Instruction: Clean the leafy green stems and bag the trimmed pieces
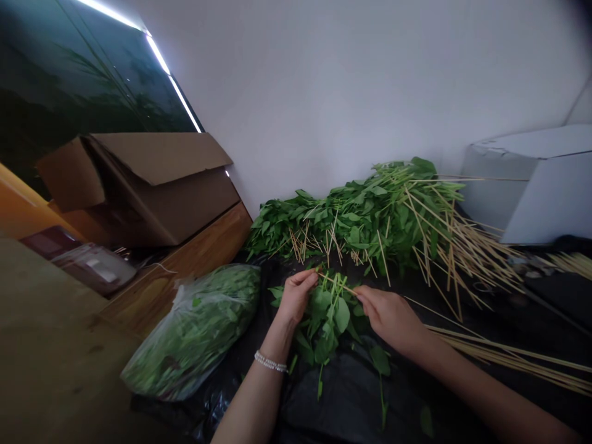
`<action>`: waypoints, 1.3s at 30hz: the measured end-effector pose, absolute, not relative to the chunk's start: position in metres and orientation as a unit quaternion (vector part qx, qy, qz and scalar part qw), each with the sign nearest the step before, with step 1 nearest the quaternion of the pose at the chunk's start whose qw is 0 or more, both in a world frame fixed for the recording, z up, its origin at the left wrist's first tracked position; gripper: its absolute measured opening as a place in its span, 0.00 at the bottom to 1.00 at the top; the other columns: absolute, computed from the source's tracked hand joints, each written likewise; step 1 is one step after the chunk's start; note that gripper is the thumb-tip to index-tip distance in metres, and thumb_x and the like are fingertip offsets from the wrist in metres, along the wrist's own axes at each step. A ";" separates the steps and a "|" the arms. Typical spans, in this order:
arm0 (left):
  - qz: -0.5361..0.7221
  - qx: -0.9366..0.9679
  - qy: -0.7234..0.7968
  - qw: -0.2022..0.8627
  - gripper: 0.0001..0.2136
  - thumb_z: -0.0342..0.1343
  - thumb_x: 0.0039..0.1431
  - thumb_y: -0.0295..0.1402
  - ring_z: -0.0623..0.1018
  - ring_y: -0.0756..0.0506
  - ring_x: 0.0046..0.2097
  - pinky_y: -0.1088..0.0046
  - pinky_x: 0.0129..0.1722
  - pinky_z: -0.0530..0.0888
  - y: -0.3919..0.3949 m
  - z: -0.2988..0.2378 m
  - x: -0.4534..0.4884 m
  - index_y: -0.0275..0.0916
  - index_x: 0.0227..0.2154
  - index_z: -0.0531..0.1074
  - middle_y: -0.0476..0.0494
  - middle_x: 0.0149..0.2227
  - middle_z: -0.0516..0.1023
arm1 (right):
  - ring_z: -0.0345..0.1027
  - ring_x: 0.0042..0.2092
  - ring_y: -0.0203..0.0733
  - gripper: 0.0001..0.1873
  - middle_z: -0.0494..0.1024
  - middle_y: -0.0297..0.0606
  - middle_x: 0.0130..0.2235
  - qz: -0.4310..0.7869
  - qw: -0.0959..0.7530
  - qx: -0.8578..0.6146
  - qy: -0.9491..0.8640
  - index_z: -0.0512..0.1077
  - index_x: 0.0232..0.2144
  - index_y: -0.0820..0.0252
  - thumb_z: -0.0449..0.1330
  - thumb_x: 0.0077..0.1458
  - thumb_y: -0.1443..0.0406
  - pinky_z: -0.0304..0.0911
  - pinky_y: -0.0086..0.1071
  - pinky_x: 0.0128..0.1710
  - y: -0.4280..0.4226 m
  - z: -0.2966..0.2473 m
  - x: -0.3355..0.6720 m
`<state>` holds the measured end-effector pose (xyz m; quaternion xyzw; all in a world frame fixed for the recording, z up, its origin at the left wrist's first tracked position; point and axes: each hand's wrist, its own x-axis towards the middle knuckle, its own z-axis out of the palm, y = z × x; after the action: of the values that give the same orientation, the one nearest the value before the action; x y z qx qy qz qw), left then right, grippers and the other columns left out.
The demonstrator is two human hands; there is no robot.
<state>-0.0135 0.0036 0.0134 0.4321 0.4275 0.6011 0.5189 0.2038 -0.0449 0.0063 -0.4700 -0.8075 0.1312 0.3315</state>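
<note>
The left forearm point(252, 401) rises steeply from the bottom edge, and the left hand point(296, 299) leans inward, its thumb and forefinger pinched together. The right forearm point(485, 382) slants in from the lower right corner, longer in view. The right hand point(391, 317) points left, fingers curled and pinched against the thumb. Both hands sit near each other, fingertips facing, apart.

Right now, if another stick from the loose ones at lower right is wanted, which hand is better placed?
Right, probably: the right hand is nearer the loose sticks, which lie on that side. The left hand is across the leafy stems. Both pinch one held stick, so the right must let go first.
</note>
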 end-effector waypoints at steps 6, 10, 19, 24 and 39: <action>0.579 0.448 0.445 0.516 0.14 0.72 0.39 0.36 0.76 0.50 0.31 0.75 0.36 0.70 0.002 0.010 -0.013 0.36 0.31 0.82 0.43 0.32 0.83 | 0.73 0.35 0.42 0.17 0.79 0.39 0.35 0.157 0.303 -0.487 -0.804 0.71 0.40 0.57 0.43 0.64 0.65 0.60 0.32 0.35 -0.046 0.005 0.200; 0.577 0.430 0.439 0.537 0.15 0.72 0.37 0.36 0.77 0.50 0.32 0.74 0.37 0.70 0.002 0.009 -0.012 0.36 0.30 0.82 0.43 0.31 0.83 | 0.73 0.37 0.42 0.17 0.79 0.39 0.36 0.168 0.305 -0.482 -0.804 0.71 0.40 0.57 0.42 0.64 0.65 0.60 0.32 0.37 -0.046 0.003 0.200; 0.570 0.401 0.404 0.592 0.15 0.73 0.37 0.38 0.76 0.52 0.30 0.77 0.35 0.69 0.001 0.011 -0.012 0.35 0.29 0.81 0.44 0.28 0.81 | 0.73 0.38 0.43 0.17 0.79 0.39 0.37 0.172 0.321 -0.470 -0.804 0.71 0.42 0.57 0.43 0.64 0.65 0.61 0.33 0.39 -0.048 0.003 0.198; 0.570 0.393 0.410 0.593 0.14 0.73 0.35 0.36 0.77 0.50 0.31 0.75 0.38 0.70 0.001 0.009 -0.010 0.35 0.28 0.81 0.45 0.29 0.82 | 0.73 0.36 0.42 0.16 0.78 0.39 0.35 0.177 0.323 -0.470 -0.802 0.70 0.40 0.57 0.43 0.64 0.65 0.60 0.33 0.36 -0.048 0.002 0.197; 0.601 0.397 0.421 0.551 0.14 0.72 0.36 0.37 0.75 0.51 0.28 0.75 0.33 0.70 0.006 0.006 -0.014 0.35 0.27 0.80 0.47 0.26 0.80 | 0.74 0.39 0.43 0.17 0.79 0.39 0.38 0.162 0.298 -0.474 -0.813 0.71 0.43 0.55 0.43 0.65 0.63 0.61 0.33 0.37 -0.044 0.007 0.203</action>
<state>-0.0141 0.0056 0.0055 0.3972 0.4212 0.6011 0.5509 0.2032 -0.0437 0.0071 -0.4738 -0.8128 0.1622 0.2978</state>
